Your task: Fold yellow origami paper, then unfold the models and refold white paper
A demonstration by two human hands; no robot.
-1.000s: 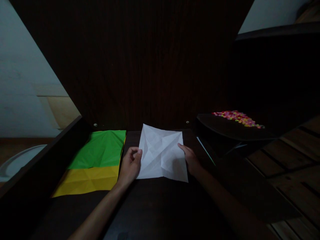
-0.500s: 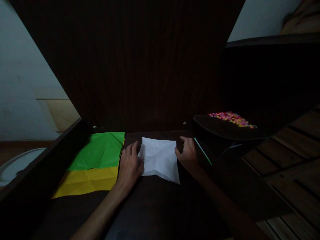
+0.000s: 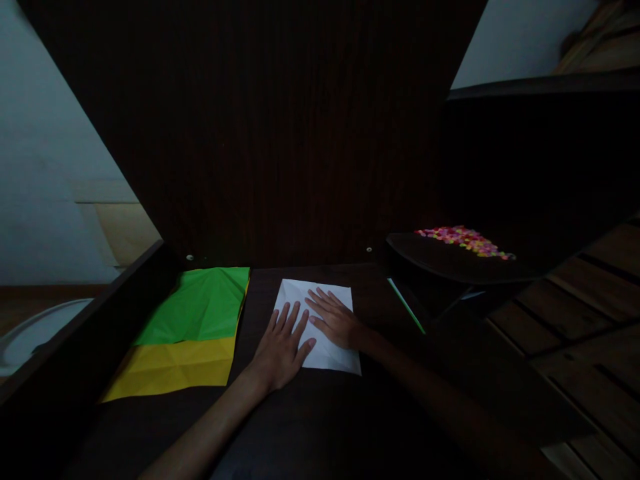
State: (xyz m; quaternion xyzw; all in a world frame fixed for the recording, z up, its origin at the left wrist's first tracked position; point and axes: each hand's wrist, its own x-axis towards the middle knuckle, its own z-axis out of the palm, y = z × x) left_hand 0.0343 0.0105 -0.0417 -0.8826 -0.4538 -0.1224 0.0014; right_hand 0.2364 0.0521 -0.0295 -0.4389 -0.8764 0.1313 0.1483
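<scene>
A creased white sheet of paper (image 3: 325, 361) lies on the dark wooden surface in front of me. My left hand (image 3: 283, 347) rests flat across its left part, fingers spread and pointing away from me. On the upper right part of the sheet, my right hand (image 3: 337, 320) also lies flat with fingers apart. The fingertips of the two hands come close together near the sheet's middle. To the left of my left hand are a green sheet of paper (image 3: 200, 307) and a yellow sheet of paper (image 3: 175, 368), both creased, the green one overlapping the yellow.
A thin green-and-white strip (image 3: 407, 307) lies right of my right hand. Beyond it, many small pink, red and yellow pieces (image 3: 465, 240) are heaped on a dark curved ledge (image 3: 425, 257). A raised dark side board (image 3: 85, 317) borders the left; a tall dark panel (image 3: 280, 133) stands behind.
Both hands have moved inward from the sheet's sides and now lie flat on it with fingers spread. The white paper, earlier buckled with raised edges, looks flatter.
</scene>
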